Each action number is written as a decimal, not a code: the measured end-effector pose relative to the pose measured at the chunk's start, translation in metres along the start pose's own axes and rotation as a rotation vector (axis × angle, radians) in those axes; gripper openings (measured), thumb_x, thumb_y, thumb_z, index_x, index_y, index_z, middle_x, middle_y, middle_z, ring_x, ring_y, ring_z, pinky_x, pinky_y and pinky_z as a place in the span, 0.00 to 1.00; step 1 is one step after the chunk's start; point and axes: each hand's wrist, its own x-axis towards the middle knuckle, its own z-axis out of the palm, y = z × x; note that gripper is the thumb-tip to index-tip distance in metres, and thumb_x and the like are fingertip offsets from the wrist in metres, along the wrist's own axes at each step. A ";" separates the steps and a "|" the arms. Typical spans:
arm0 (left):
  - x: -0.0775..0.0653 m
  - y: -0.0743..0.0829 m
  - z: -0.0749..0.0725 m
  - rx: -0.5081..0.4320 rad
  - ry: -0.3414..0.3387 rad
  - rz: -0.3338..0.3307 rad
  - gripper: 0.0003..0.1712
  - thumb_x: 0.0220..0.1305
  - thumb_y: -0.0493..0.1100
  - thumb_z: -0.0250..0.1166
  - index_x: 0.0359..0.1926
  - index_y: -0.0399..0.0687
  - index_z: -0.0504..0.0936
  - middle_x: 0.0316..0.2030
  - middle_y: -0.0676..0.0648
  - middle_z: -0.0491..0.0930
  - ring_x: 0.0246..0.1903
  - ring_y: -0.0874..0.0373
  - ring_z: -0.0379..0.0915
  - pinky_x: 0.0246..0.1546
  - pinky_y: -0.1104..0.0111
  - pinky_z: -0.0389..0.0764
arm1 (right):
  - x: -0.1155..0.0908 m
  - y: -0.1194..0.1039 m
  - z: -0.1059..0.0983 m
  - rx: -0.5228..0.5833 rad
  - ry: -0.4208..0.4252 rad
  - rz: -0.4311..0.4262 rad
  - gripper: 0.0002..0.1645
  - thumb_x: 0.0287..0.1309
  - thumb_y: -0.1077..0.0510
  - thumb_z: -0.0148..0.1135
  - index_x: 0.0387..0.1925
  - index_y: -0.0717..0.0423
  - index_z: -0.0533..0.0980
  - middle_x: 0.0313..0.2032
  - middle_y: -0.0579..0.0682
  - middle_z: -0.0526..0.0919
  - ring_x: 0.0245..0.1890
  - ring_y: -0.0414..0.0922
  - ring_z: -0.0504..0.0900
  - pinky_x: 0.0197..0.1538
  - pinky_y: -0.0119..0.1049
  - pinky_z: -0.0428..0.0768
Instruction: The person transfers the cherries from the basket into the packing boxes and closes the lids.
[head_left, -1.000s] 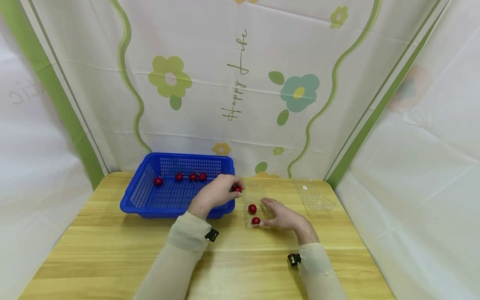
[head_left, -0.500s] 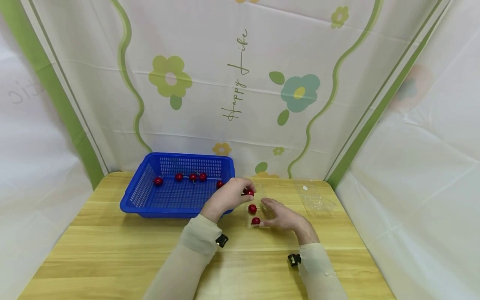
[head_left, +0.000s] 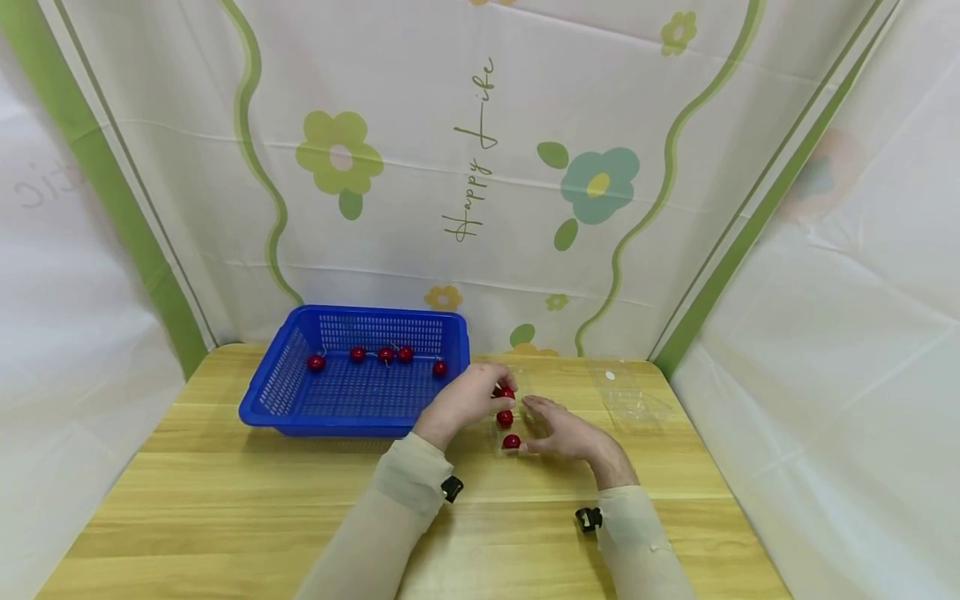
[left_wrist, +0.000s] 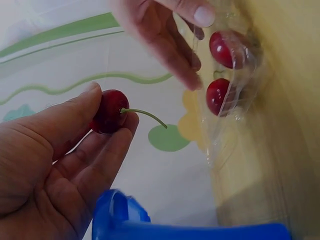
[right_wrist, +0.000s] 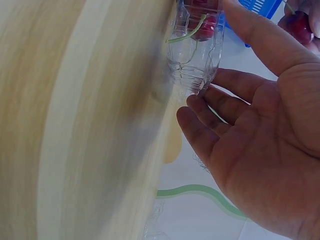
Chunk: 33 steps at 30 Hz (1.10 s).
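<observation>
My left hand [head_left: 468,396] pinches a red cherry [left_wrist: 112,111] between thumb and fingers, its green stem sticking out. Behind the thumb, another red patch [left_wrist: 70,145] shows in the left wrist view, mostly hidden. The hand is above a clear plastic box [right_wrist: 197,65] standing on the table right of the basket. Two cherries lie in the box, one cherry [head_left: 512,442] near its front and another cherry [head_left: 505,418] behind. My right hand [head_left: 564,429] holds the box from the right, thumb at the front and fingertips against the farther edge.
A blue plastic basket [head_left: 258,414] with several cherries [head_left: 357,354] stands left of the box on the wooden table [head_left: 225,517]. Another clear container [head_left: 637,406] lies at the back right. Printed curtains [head_left: 465,108] close off the back and sides.
The left hand has moved right from the basket's right edge to over the clear box, carrying the cherry. One cherry in the basket, hidden before, now shows. The right hand has stayed in place.
</observation>
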 end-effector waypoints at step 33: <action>0.014 0.001 0.008 0.047 0.010 -0.004 0.12 0.86 0.43 0.72 0.60 0.41 0.91 0.57 0.41 0.95 0.60 0.46 0.91 0.68 0.52 0.93 | 0.001 -0.004 -0.001 -0.027 0.011 -0.014 0.58 0.76 0.49 0.81 0.91 0.67 0.60 0.92 0.71 0.60 0.92 0.75 0.58 0.93 0.75 0.58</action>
